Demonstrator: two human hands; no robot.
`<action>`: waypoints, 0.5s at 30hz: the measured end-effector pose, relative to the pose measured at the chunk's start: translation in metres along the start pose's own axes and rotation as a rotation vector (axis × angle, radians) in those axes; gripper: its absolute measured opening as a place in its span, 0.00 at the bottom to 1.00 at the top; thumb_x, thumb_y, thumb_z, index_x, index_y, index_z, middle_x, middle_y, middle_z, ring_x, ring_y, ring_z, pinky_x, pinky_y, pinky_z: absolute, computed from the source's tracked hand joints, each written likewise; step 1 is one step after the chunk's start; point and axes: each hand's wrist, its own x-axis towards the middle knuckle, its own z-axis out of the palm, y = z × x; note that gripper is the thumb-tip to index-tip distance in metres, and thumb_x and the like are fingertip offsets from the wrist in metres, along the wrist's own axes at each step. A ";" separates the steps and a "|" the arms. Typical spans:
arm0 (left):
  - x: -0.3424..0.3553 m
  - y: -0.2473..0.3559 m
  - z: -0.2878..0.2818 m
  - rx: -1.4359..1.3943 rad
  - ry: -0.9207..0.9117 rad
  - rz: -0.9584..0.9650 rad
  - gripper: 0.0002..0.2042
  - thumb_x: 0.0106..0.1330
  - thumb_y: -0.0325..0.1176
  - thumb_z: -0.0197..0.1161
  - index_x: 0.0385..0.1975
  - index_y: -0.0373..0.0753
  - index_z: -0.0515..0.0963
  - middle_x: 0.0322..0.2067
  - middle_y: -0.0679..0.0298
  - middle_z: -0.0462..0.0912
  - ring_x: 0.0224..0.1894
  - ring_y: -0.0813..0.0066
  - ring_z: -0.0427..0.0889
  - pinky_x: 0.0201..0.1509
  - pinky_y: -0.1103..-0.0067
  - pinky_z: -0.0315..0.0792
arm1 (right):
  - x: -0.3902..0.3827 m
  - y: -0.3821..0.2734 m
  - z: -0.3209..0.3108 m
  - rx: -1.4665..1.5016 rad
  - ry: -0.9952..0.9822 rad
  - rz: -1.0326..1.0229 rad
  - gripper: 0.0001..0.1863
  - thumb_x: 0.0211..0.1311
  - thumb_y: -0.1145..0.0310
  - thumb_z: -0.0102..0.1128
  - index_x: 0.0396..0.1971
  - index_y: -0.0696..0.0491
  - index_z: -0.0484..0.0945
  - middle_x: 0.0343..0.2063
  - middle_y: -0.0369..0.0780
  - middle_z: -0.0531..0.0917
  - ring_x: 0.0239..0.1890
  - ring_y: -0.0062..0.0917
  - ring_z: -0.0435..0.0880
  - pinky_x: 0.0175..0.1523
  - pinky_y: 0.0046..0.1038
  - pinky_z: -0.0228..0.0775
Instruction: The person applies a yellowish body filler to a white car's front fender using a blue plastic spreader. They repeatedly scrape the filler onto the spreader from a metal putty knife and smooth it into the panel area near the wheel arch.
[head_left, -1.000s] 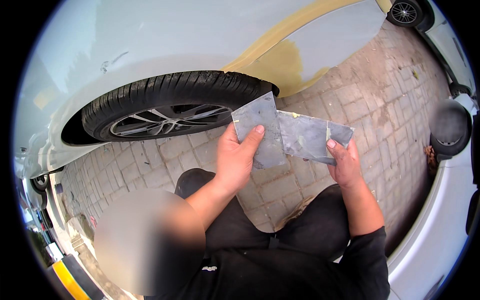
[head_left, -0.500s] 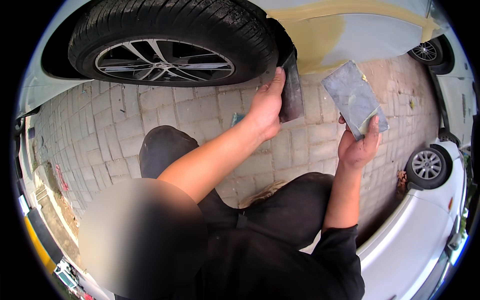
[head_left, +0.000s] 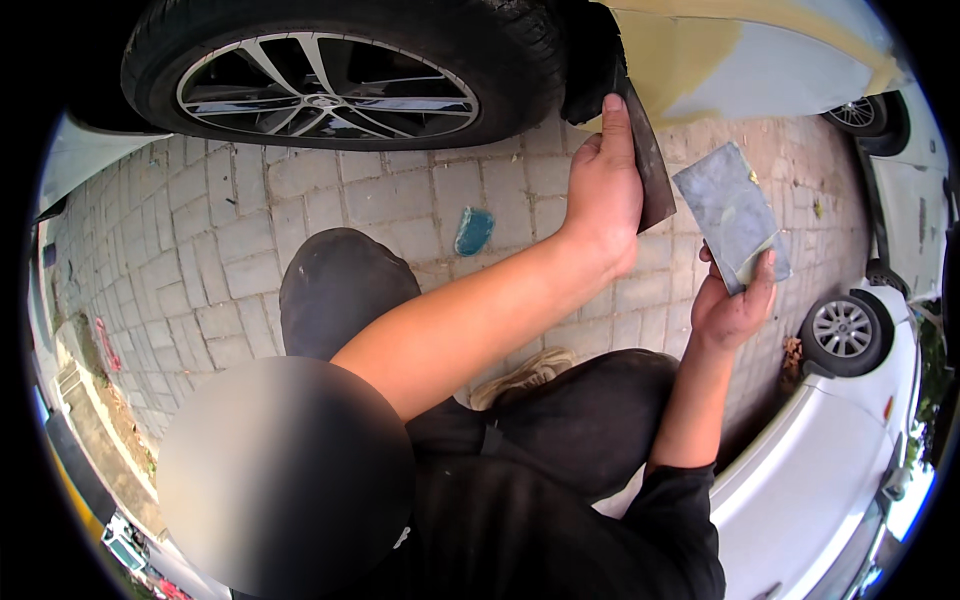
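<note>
My left hand (head_left: 605, 195) is closed on a dark flat plate (head_left: 655, 185), held on edge at the back of the wheel arch, where a white body panel (head_left: 770, 65) has yellowish filler (head_left: 665, 60) on it. The black tyre with its silver-spoked wheel (head_left: 325, 105) is just left of the plate. My right hand (head_left: 732, 312) grips a grey, smudged rectangular plate (head_left: 722, 205) from below, its face toward me, lower and to the right of the other plate and apart from it.
A blue translucent piece (head_left: 474, 230) lies on the grey paving bricks (head_left: 230, 290) beyond my knees. Another white car (head_left: 810, 460) with a silver wheel (head_left: 840, 330) stands close on the right. My dark-clad knees and a beige shoe (head_left: 515, 375) are below.
The two plates, earlier overlapping in front of me, are apart. My left hand moved its plate forward and right to the wheel arch. My right hand shifted rightward. The blue piece came into clear view.
</note>
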 end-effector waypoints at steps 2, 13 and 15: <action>0.002 -0.001 -0.004 0.031 -0.012 0.007 0.25 0.72 0.64 0.48 0.32 0.45 0.69 0.16 0.72 0.64 0.14 0.79 0.60 0.15 0.79 0.54 | 0.000 -0.001 0.001 0.001 -0.017 -0.006 0.22 0.75 0.59 0.42 0.53 0.62 0.73 0.45 0.47 0.81 0.43 0.34 0.81 0.42 0.36 0.71; -0.002 0.013 -0.002 0.025 -0.016 -0.016 0.25 0.72 0.63 0.49 0.28 0.45 0.69 0.16 0.71 0.64 0.13 0.79 0.60 0.14 0.79 0.53 | -0.002 0.003 0.004 -0.028 0.003 -0.004 0.22 0.74 0.58 0.43 0.52 0.63 0.73 0.46 0.47 0.81 0.43 0.35 0.80 0.41 0.37 0.71; -0.009 0.021 0.004 -0.019 -0.024 -0.061 0.25 0.72 0.63 0.49 0.27 0.45 0.68 0.16 0.71 0.64 0.13 0.79 0.59 0.14 0.79 0.52 | -0.002 0.001 0.006 -0.019 0.007 0.006 0.22 0.74 0.58 0.44 0.52 0.63 0.74 0.46 0.47 0.81 0.43 0.35 0.80 0.41 0.37 0.71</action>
